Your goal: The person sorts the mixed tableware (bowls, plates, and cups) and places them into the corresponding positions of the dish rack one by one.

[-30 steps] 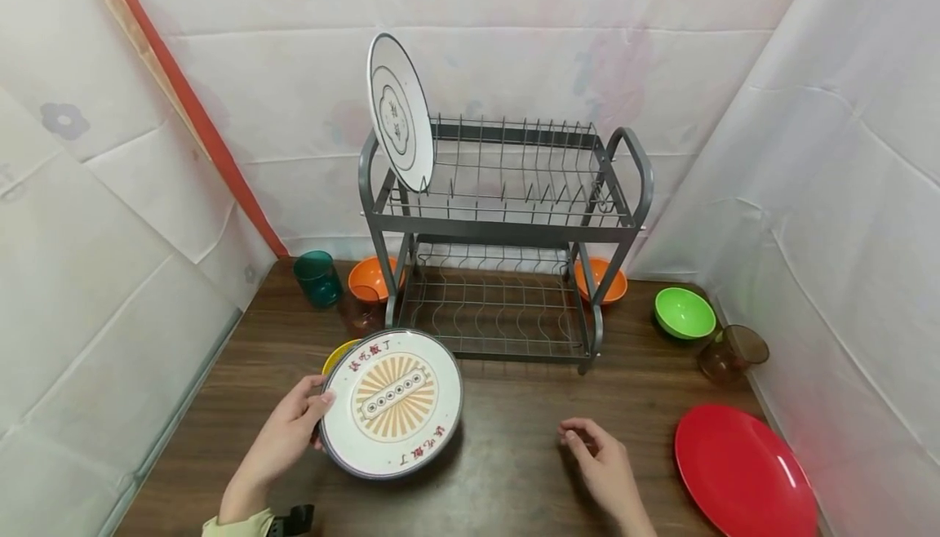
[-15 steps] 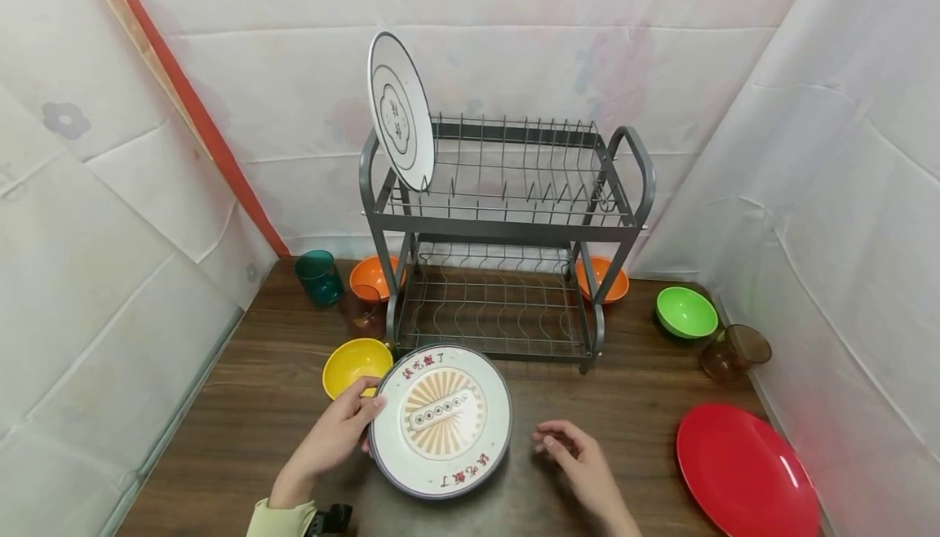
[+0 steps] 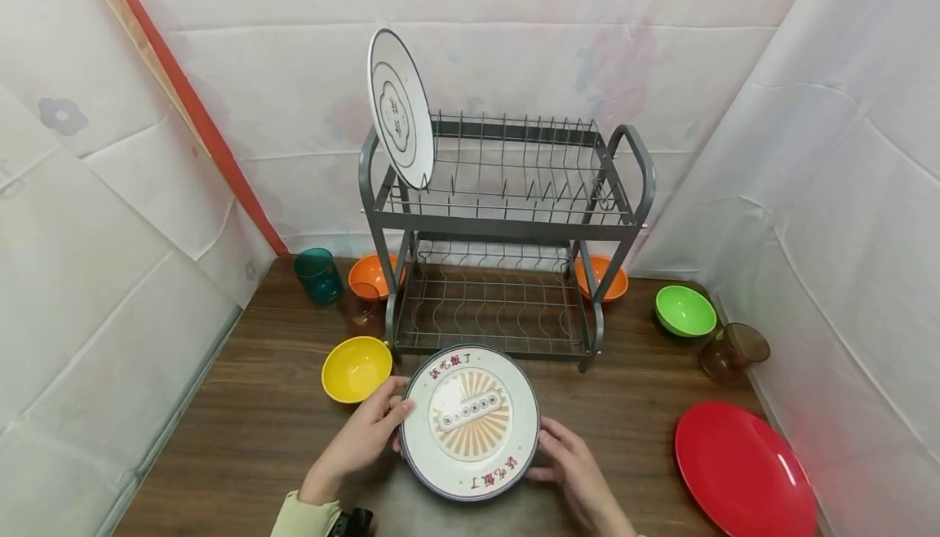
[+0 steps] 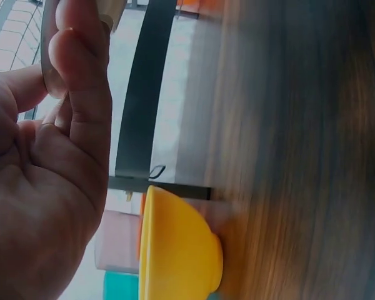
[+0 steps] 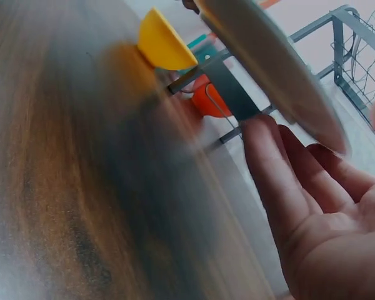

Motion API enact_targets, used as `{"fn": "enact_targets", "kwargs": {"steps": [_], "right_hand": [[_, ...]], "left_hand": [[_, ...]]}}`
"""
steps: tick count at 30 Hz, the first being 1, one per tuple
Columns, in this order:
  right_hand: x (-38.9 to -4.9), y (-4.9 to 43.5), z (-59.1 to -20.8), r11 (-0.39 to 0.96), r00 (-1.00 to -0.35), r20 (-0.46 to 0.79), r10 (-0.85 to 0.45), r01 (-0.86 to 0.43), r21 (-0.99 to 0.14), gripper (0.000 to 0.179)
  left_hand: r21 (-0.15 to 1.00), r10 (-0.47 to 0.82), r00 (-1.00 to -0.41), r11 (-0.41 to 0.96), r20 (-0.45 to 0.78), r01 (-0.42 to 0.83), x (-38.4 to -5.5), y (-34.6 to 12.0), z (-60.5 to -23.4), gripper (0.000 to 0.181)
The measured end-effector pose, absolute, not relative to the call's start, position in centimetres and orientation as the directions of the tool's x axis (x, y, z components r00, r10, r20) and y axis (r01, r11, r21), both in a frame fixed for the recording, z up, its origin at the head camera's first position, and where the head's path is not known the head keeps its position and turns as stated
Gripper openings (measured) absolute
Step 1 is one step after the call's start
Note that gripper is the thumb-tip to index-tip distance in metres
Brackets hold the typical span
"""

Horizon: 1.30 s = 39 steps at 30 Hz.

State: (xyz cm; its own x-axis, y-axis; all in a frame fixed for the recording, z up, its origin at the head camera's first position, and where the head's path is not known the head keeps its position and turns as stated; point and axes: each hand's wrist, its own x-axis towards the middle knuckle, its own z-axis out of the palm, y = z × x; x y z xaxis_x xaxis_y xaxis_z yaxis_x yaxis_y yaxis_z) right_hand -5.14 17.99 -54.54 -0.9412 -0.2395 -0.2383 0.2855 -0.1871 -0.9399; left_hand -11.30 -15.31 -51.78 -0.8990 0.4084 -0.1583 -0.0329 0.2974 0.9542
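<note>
In the head view a white plate [image 3: 470, 423] with a dark rim, an orange sunburst and red characters is held above the table, face up. My left hand [image 3: 363, 443] pinches its left rim, thumb on top and fingers beneath; the left wrist view shows the plate's edge [image 4: 49, 56] between them. At the opposite rim is my right hand [image 3: 576, 472]. The right wrist view has its fingers [image 5: 272, 162] extended by the plate's underside [image 5: 275, 69], with the thumb apart from the rim. A yellow bowl [image 3: 356, 369] sits just beyond the left hand.
A grey two-tier dish rack [image 3: 507, 231] stands behind, one white plate [image 3: 400, 113] upright at its upper left. Around it are a teal cup [image 3: 318, 276], brown cups, orange bowls and a green bowl [image 3: 685, 311]. A red plate [image 3: 745, 468] lies at right.
My left hand has carried the plate rightward, uncovering the yellow bowl. The right hand has moved left to the plate's right rim.
</note>
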Motion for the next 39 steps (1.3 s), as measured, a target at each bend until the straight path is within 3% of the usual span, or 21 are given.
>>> {"fn": "enact_targets", "kwargs": {"steps": [23,32,39], "right_hand": [[-5.5,18.7,-54.1,-0.077,-0.931,-0.309,-0.195,0.328,-0.941,0.059],[-6.7,19.7,-52.1,0.106,-0.946,-0.253,-0.203,0.235,-0.966,0.050],[-7.6,20.1,-50.5,0.313,-0.969,-0.191,-0.156,0.135,-0.940,0.029]], "left_hand": [[0.968,0.458,-0.868,0.237,-0.190,-0.086,-11.5,-13.5,-52.2,0.042],[0.963,0.439,-0.877,0.255,-0.195,-0.087,-11.6,-13.0,-52.3,0.047],[0.951,0.429,-0.883,0.302,-0.193,-0.061,-12.1,-13.1,-52.5,0.047]]}}
